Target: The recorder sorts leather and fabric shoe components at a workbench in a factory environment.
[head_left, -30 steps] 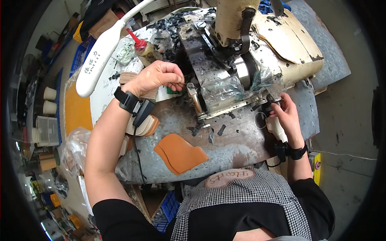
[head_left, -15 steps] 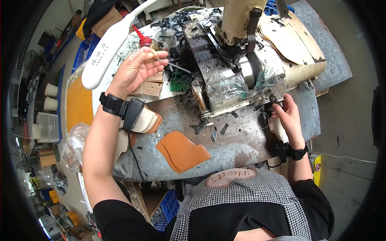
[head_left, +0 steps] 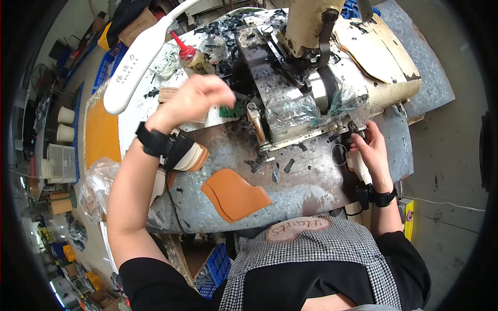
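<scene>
My left hand (head_left: pixel 199 98) is smeared by motion left of the machine's metal plate, over dark scraps and a small green piece (head_left: pixel 229 111). Whether anything is in its fingers cannot be made out. At the lower right corner of the machine (head_left: pixel 295 111), my right hand (head_left: pixel 372 153) has its thumb and fingers curled round a dark metal fitting (head_left: pixel 353 127). A white handle-shaped part (head_left: pixel 358 168) shows beside that palm. On the metal tabletop in front of the machine lie two overlapping orange-brown leather pieces (head_left: pixel 236 197).
A stack of cut leather pieces (head_left: pixel 193 157) sits below my left wrist. Behind that hand stands a bottle with a red nozzle (head_left: pixel 188 52). A white lamp arm (head_left: pixel 135 67) reaches in at upper left. Clear plastic film (head_left: pixel 293 114) covers the machine's front; black scraps (head_left: pixel 289 166) litter the table.
My left hand has shifted down and right, its fingers now blurred; the thin metal rod it held can no longer be seen. My right hand stays on the fitting.
</scene>
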{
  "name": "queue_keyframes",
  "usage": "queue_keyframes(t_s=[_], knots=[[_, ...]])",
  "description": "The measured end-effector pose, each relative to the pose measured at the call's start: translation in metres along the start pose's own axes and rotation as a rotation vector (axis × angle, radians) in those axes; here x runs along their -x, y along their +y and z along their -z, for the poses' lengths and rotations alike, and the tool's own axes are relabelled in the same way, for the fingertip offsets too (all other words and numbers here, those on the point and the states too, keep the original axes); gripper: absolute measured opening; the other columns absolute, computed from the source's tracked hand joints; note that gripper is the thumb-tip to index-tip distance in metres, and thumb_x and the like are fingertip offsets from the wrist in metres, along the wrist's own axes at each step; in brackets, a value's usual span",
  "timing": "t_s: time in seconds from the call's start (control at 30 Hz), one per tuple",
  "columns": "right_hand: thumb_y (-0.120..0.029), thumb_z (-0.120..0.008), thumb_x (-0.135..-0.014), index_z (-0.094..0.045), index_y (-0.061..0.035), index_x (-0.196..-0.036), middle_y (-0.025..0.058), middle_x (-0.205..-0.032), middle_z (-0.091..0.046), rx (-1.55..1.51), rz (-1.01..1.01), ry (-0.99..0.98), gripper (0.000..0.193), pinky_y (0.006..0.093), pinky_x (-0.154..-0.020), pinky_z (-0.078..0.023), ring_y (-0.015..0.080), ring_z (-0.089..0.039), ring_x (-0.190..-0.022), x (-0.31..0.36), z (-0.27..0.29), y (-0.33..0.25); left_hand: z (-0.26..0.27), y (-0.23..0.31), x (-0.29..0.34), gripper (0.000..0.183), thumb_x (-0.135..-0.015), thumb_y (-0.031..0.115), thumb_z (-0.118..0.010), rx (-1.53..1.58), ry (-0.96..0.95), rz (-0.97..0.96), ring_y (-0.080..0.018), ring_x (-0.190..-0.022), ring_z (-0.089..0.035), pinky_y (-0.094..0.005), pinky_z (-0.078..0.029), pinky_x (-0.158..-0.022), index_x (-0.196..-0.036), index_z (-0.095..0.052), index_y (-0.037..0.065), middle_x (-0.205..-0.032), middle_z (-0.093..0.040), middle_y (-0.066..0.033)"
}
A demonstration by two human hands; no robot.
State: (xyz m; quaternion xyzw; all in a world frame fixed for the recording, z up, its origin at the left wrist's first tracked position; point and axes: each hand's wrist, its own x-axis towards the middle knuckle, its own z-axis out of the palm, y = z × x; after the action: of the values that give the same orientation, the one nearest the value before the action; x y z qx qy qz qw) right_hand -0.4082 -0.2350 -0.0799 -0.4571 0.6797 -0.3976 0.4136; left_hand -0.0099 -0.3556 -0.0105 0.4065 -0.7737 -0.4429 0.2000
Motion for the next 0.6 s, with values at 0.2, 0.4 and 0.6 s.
queue_keyframes(t_s=[0.2, 0.4, 0.6], knots=[[-0.008, -0.061, -0.088, -0.047, 0.0027, -0.122, 0.0090, -0.089, -0.061, -0.350, -0.113, -0.068, 0.039, 0.0232, -0.057, -0.052, 0.0121, -0.061, -0.069, -0.002, 0.007, 0.004, 0.033, -0.017, -0.001, 0.016, -0.095, 0.017, -0.055, 0.734, 0.549, 0.103, -0.0103, -0.084, -0.058, -0.0264, -0.047, -0.080, -0.097, -0.065, 0.004, -0.093, -0.064, -0.0017], [-0.020, -0.058, -0.090, -0.059, -0.0041, -0.101, 0.0118, -0.080, -0.064, -1.078, -0.484, -0.170, 0.019, 0.0280, -0.055, -0.042, 0.0156, -0.052, -0.060, -0.007, 0.016, 0.006, -0.030, -0.020, -0.010, 0.059, -0.076, 0.026, -0.075, -0.400, -0.118, 0.002, -0.0298, -0.117, -0.049, -0.0378, -0.041, -0.099, -0.126, -0.053, 0.004, -0.124, -0.051, -0.0171], [-0.020, -0.059, -0.089, -0.059, -0.0058, -0.100, 0.0108, -0.081, -0.064, -1.138, -0.474, -0.295, 0.018, 0.0265, -0.053, -0.038, 0.0145, -0.051, -0.062, -0.010, 0.014, 0.008, -0.071, -0.081, -0.025, 0.103, -0.059, 0.038, -0.085, -0.684, -0.098, -0.189, -0.0435, -0.122, -0.044, -0.0450, -0.039, -0.103, -0.144, -0.033, 0.010, -0.127, -0.044, -0.0304]])
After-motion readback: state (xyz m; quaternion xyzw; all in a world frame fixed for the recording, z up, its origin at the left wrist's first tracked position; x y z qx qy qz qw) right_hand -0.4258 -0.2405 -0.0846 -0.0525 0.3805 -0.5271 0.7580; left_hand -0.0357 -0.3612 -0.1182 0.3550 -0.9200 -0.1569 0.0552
